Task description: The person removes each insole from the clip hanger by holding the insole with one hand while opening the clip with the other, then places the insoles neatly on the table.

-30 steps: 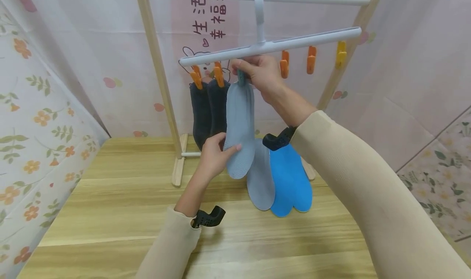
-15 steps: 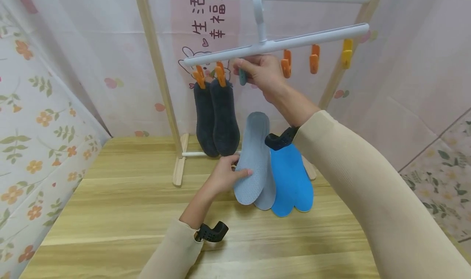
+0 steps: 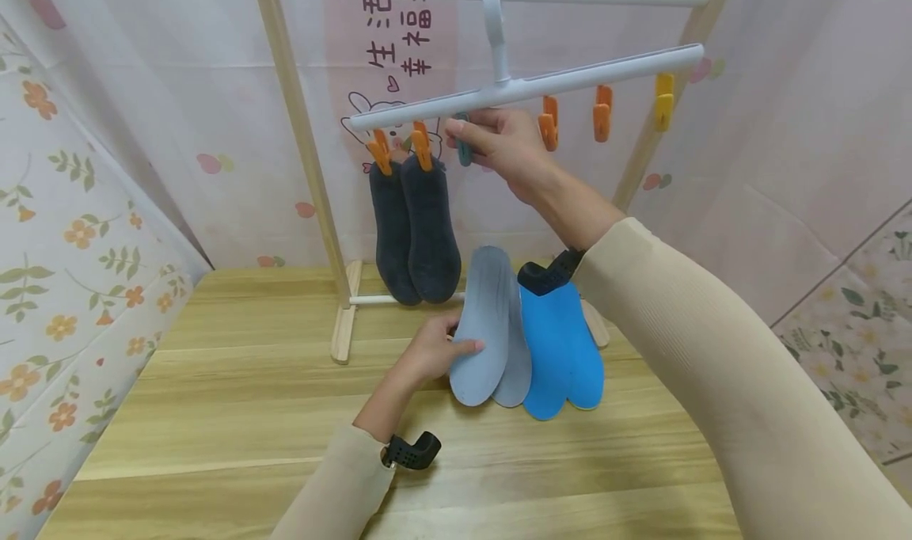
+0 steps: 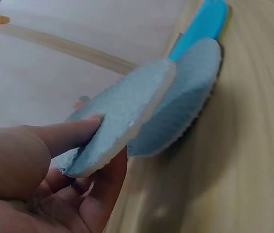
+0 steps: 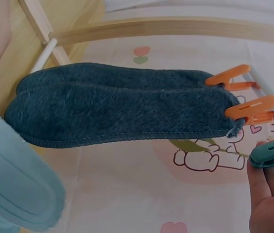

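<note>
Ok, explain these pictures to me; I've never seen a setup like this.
There is no machine here, just someone working bare-handed. The wide picture is taken from the head, looking forward and down. The other two are taken from the left and right wrists, close to the work. The left grip holds a grey insole. The right grip pinches a teal clip under a white hanger. Two dark insoles hang from orange clips. On the wooden table lie another grey insole and two blue insoles.
</note>
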Demonstrator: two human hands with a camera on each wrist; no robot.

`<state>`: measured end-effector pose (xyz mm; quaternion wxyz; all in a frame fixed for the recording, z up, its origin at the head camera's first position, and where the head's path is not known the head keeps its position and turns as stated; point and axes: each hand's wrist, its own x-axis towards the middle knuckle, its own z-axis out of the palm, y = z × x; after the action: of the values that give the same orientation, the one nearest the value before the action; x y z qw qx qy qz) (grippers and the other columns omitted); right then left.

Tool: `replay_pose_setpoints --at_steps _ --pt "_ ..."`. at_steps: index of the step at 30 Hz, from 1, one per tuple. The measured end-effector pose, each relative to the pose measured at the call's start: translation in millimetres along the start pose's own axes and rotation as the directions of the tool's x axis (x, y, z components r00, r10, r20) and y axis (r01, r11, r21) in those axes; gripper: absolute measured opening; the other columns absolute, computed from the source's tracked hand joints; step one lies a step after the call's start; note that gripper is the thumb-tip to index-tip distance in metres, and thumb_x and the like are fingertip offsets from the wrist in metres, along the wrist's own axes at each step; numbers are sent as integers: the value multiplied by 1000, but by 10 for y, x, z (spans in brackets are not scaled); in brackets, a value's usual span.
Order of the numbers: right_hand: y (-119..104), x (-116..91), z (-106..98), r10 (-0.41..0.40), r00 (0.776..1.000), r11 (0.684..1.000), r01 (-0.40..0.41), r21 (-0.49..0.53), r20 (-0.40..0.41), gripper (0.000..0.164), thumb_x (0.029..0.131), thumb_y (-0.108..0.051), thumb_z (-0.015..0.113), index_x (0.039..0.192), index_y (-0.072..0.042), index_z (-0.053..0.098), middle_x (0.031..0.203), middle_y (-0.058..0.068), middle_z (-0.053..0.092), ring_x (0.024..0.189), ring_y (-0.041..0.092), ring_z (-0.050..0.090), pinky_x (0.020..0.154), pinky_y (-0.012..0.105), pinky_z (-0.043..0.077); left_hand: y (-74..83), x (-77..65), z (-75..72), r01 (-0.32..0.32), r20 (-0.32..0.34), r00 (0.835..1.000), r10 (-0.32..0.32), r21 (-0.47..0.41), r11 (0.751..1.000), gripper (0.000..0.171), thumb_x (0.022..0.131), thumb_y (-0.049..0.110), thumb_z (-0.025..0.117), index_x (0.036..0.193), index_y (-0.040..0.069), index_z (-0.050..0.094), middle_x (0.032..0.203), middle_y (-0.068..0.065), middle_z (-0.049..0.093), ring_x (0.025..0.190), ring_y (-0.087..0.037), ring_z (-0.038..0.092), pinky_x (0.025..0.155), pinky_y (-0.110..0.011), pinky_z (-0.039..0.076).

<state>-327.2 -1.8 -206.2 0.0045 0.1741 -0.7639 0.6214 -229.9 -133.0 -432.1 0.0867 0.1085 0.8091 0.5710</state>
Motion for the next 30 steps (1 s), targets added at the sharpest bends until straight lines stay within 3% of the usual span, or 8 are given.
replay_pose_setpoints --at_steps 7,14,21,25,30 --pt "14 -3 -6 2 1000 1000 -2 23 18 51 94 -26 72 140 -11 59 138 7 64 124 22 64 114 38 44 -105 42 54 27 -38 999 -24 60 998 31 89 12 77 115 -3 71 111 -18 73 96 -26 69 82 -37 58" --pt "10 5 -10 5 1000 999 -6 36 31 48 95 -24 70 139 -9 60 137 12 64 125 23 63 115 39 43 -216 80 129 35 -43 999 -30 131 991 32 91 13 74 119 -2 70 112 -17 74 101 -27 70 89 -41 57" --pt "5 1 0 16 999 999 -17 39 36 46 95 -25 70 138 -10 61 138 10 64 127 22 62 115 40 43 -193 35 172 53 -121 992 -30 187 981 33 87 14 77 116 -2 71 109 -17 75 99 -29 71 87 -43 58" --pt "9 -5 0 15 999 999 -16 30 37 47 96 -25 69 139 -10 60 139 9 64 128 22 62 116 40 43 -138 7 201 107 -180 982 -56 287 952 30 86 21 79 110 4 73 103 -12 76 93 -27 71 80 -42 57" --pt "12 -11 -4 18 999 1000 -19 23 31 47 96 -25 69 139 -9 60 137 11 65 127 22 62 116 40 43 -76 -4 182 176 -235 969 -77 440 881 32 84 35 81 104 11 75 99 -7 76 88 -26 71 68 -41 53"
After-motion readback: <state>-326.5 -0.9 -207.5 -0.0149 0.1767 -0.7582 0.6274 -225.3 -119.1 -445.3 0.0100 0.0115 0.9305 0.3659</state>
